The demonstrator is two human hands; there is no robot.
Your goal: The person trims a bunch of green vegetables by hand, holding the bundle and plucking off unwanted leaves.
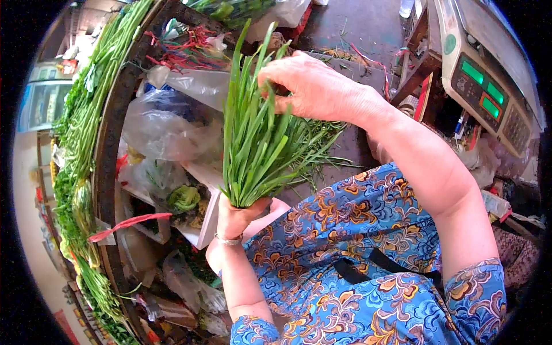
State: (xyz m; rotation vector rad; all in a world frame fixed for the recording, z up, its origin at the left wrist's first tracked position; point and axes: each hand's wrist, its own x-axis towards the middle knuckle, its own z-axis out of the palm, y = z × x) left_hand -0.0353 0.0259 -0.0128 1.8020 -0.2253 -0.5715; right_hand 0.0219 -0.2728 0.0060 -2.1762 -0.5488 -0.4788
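Note:
My left hand (pixel 238 217) is wrapped round the lower end of a bunch of garlic chives (pixel 253 149), whose long flat green leaves fan upward. A thin bracelet sits on that wrist. Up at the leaf tips, my right hand (pixel 313 86) has its fingers and thumb curled in a pinch at the right side of the bunch, against some of the blades. Behind the bunch, a heap of loose thin green trimmings (pixel 319 149) lies on the dark surface.
A digital scale (pixel 489 86) with lit green displays stands at the right. Leafy greens (pixel 95 98) line a dark curved rail (pixel 109 126) at the left. Clear plastic bags (pixel 167 123), red ties (pixel 192 49) and a white box edge (pixel 210 221) lie between.

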